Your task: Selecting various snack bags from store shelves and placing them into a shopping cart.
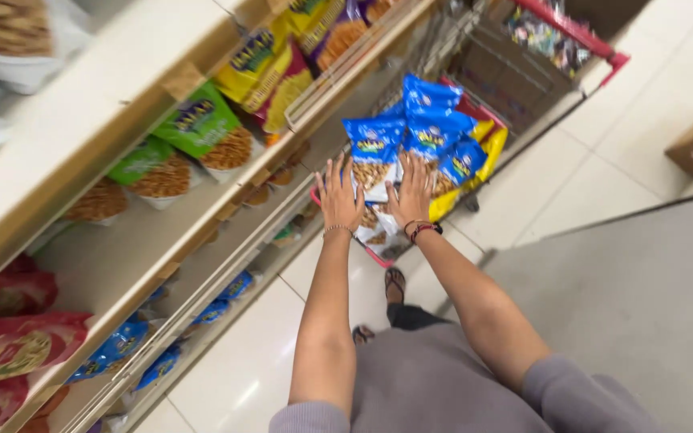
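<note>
I see the long cream shelf unit (98,120) running down the left, its tiers stocked with green, yellow and red snack bags. Next in size, the red-rimmed wire cart (523,72) stands on the pale tiled floor (587,184) beside it. A heap of blue peanut packets (419,132) fills the cart's near end. My left hand (339,195) lies flat on the heap's lower packets, fingers (332,170) spread and gripping nothing. My right hand (412,192) presses alongside, fingers splayed, likewise closed on nothing. A dark bracelet (425,230) circles the right wrist.
</note>
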